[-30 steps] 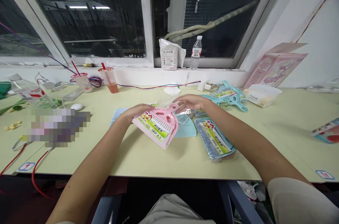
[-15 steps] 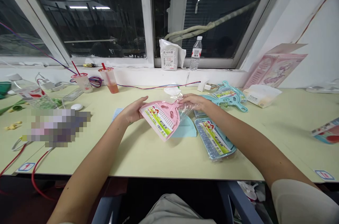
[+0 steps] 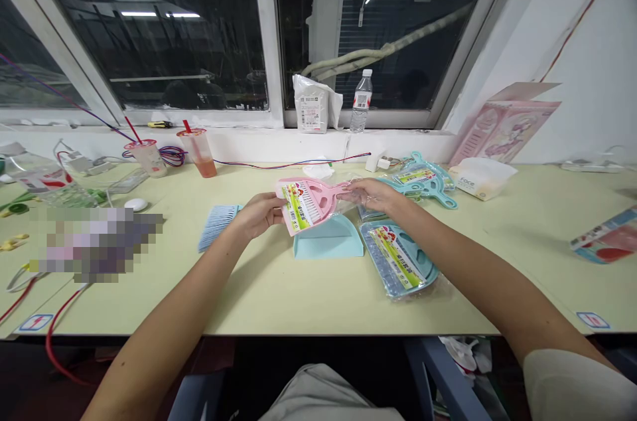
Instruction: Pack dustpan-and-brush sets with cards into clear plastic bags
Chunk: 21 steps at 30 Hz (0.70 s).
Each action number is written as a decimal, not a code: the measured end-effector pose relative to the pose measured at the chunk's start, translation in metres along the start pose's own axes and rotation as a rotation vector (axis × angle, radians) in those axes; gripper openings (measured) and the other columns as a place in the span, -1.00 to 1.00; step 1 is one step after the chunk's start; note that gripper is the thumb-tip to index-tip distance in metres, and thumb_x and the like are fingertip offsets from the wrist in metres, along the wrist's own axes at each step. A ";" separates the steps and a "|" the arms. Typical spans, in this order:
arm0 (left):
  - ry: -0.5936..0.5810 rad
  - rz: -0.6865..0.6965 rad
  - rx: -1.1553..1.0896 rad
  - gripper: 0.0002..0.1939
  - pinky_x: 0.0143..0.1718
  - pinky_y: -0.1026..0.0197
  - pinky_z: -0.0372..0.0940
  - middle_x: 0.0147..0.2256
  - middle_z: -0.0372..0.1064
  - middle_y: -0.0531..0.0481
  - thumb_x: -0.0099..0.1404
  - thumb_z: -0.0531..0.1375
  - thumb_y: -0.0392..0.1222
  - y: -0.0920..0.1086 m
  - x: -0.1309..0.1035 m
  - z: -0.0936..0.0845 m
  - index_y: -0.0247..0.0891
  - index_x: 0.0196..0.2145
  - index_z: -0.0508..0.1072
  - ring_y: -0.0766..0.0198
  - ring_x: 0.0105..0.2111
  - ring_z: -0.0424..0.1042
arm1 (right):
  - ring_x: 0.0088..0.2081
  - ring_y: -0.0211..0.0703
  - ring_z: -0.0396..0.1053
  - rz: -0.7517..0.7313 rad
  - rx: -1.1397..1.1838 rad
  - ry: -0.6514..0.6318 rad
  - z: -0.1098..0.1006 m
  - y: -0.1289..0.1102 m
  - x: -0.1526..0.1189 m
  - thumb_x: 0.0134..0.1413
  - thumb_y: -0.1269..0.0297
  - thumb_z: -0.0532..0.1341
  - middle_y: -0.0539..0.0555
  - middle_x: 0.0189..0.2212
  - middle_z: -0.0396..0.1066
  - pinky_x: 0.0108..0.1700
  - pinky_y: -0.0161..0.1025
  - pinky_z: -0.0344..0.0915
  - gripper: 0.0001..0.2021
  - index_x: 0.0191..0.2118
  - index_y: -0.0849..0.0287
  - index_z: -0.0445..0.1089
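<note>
A pink dustpan and brush set (image 3: 318,200) in clear wrap with a yellow-green label hangs in the air between my hands. My left hand (image 3: 262,214) grips its wide end at the left corner. At the handle end, my right hand (image 3: 371,194) is closed on the handle and its plastic wrap. Below the set, a light blue dustpan (image 3: 331,242) lies on the table, partly covered from view. A blue brush (image 3: 216,225) rests left of it, its far end behind my left hand. A wrapped blue dustpan set (image 3: 401,258) lies under my right forearm.
More wrapped blue sets (image 3: 423,180) are piled behind my right forearm. A tissue pack (image 3: 482,176) and a pink box (image 3: 505,122) stand at the back right. Drink cups (image 3: 199,152), a large bottle (image 3: 37,175) and a white mouse (image 3: 135,204) are on the left. A water bottle (image 3: 361,102) stands on the sill.
The pink set has moved up and away from me, tilting flatter. More of the light blue dustpan and the blue brush now shows. The view has shifted slightly.
</note>
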<state>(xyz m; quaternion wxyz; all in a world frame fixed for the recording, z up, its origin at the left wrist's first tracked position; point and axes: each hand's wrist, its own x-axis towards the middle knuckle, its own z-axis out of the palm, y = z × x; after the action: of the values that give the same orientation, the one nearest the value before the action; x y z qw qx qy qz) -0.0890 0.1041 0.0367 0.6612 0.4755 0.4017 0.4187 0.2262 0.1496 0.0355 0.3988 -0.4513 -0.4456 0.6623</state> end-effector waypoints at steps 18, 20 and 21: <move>0.246 -0.038 -0.160 -0.88 -0.44 0.22 0.46 -0.41 0.52 -0.16 0.28 0.15 -0.34 -0.004 0.006 0.005 -0.38 -0.27 0.48 0.17 -0.43 0.55 | -0.14 -0.04 0.61 -0.027 0.180 -0.024 0.014 0.005 -0.028 0.15 0.70 0.15 0.33 -0.23 0.59 0.07 -0.19 0.51 -0.80 -0.21 0.41 0.49; 0.234 -0.037 -0.153 -0.85 -0.41 0.19 0.48 -0.36 0.54 -0.22 0.29 0.15 -0.36 -0.003 0.006 0.004 -0.43 -0.23 0.50 0.15 -0.40 0.56 | -0.12 0.00 0.61 -0.019 0.194 -0.075 0.012 0.006 -0.029 0.16 0.68 0.16 0.37 -0.19 0.58 0.08 -0.13 0.51 -0.81 -0.17 0.44 0.48; 0.224 -0.035 -0.149 -0.83 -0.39 0.17 0.49 -0.33 0.56 -0.25 0.30 0.14 -0.36 -0.003 0.006 0.003 -0.45 -0.21 0.51 0.14 -0.38 0.57 | -0.12 0.02 0.61 -0.017 0.204 -0.100 0.012 0.006 -0.029 0.18 0.66 0.17 0.36 -0.19 0.58 0.09 -0.10 0.51 -0.83 -0.17 0.43 0.47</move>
<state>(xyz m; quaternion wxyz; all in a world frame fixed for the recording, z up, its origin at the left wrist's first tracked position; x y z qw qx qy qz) -0.0837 0.1078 0.0342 0.6529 0.3683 0.4489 0.4863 0.2219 0.1176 0.0393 0.4255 -0.3712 -0.3991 0.7224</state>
